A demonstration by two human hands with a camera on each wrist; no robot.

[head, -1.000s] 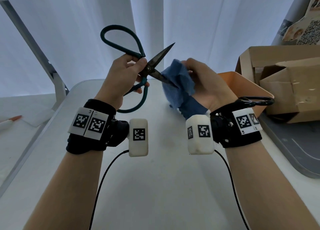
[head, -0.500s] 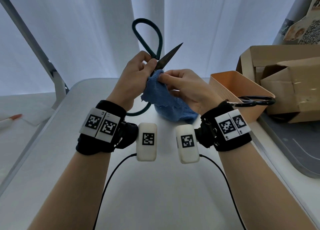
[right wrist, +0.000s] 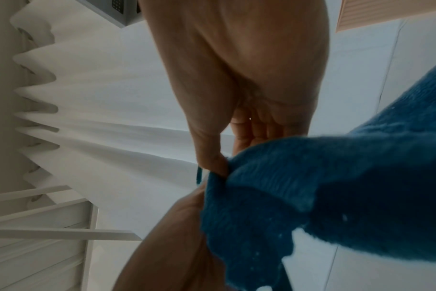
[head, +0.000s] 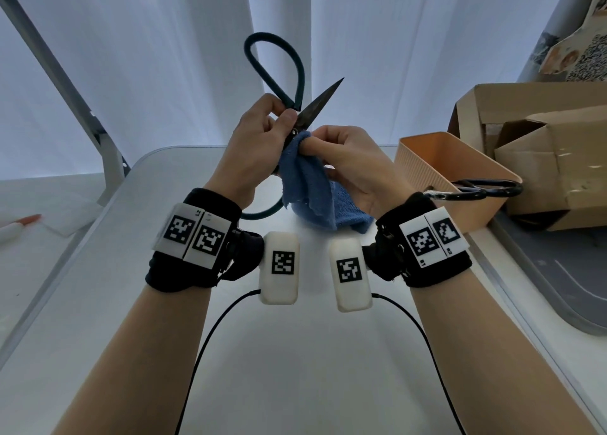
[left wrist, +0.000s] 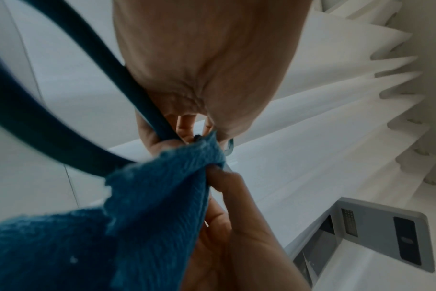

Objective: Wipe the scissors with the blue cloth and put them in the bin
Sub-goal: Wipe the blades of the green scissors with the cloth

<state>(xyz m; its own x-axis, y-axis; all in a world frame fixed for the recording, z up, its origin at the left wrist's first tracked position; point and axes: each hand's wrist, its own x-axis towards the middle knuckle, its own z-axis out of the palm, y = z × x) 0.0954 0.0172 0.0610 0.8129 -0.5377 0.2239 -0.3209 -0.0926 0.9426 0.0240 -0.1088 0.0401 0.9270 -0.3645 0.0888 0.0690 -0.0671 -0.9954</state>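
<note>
Scissors (head: 323, 101) with dark teal loop handles and dark blades stand open, above the white table (head: 295, 369). My left hand (head: 281, 113) grips them at the pivot, one handle loop up, one blade pointing up and right. My right hand (head: 310, 141) pinches the blue cloth (head: 305, 185) round the lower blade beside the pivot; that blade is hidden in the cloth. The left wrist view shows the teal handle (left wrist: 62, 126) and the cloth (left wrist: 149, 196) bunched under the right hand's fingers (left wrist: 232, 196). The cloth (right wrist: 311, 187) fills the right wrist view. The orange bin (head: 410, 165) stands to the right.
A second pair of dark scissors (head: 486, 186) lies across the bin's near rim. Cardboard boxes (head: 542, 159) stand behind the bin and a grey tray (head: 558, 287) lies at the right edge. A metal post (head: 108, 159) rises at the table's far left corner.
The scissors have swung more upright and moved right. My right hand brought the cloth from the lower blade's tip end in to the pivot, so the hands now touch.
</note>
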